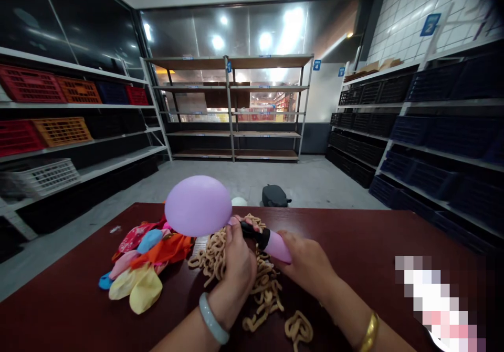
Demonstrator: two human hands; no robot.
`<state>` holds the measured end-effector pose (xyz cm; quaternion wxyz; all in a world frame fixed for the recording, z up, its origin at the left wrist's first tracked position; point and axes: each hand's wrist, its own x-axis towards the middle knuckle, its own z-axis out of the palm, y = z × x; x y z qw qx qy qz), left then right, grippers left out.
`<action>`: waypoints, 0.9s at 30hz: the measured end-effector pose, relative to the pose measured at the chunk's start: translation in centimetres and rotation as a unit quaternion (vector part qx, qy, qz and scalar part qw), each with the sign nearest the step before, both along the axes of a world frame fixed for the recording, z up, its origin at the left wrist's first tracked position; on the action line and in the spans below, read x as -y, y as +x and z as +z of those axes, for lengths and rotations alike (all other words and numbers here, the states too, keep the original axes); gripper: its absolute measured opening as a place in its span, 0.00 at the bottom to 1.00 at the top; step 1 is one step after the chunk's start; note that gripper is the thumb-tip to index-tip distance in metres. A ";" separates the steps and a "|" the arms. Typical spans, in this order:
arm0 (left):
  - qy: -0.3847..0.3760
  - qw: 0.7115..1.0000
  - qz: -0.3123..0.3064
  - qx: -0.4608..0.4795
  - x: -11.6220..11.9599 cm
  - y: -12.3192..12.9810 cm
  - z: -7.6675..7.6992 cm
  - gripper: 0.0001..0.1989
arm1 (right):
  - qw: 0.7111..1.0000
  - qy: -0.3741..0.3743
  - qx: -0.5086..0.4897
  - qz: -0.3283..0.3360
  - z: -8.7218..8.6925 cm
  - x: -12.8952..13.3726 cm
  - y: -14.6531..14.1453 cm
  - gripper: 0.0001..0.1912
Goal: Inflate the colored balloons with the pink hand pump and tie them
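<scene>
Left grip point(241, 260) closed at the neck of an inflated purple balloon point(198, 206), by the black end of a pump point(277, 246); right grip point(309, 260) wrapped around the pump's lilac barrel. Both things held over the desk's point(354, 247) middle, balloon toward its far edge. Limp balloons point(157, 254) piled toward the far left corner, tan coiled strands point(214, 252) heaped beneath the grips.
</scene>
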<state>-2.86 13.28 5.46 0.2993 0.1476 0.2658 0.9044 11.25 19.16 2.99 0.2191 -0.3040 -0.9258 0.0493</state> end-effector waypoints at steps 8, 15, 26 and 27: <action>-0.005 0.999 -0.025 -0.026 0.0 -0.9 0.5 0.13 | 0.999 -0.040 -0.008 0.010 0.5 0.5 -0.6 0.21; 0.047 0.997 0.036 -0.053 0.8 -7.0 2.5 0.14 | 0.999 -0.041 0.001 0.032 0.4 -1.0 0.4 0.20; 0.057 0.998 0.009 -0.023 0.1 -6.6 1.6 0.15 | 0.999 -0.033 0.023 0.020 -0.1 -2.0 1.0 0.23; 0.054 0.998 -0.004 -0.024 -0.1 -5.9 1.4 0.15 | 0.999 -0.034 0.023 0.017 0.0 -1.8 0.9 0.22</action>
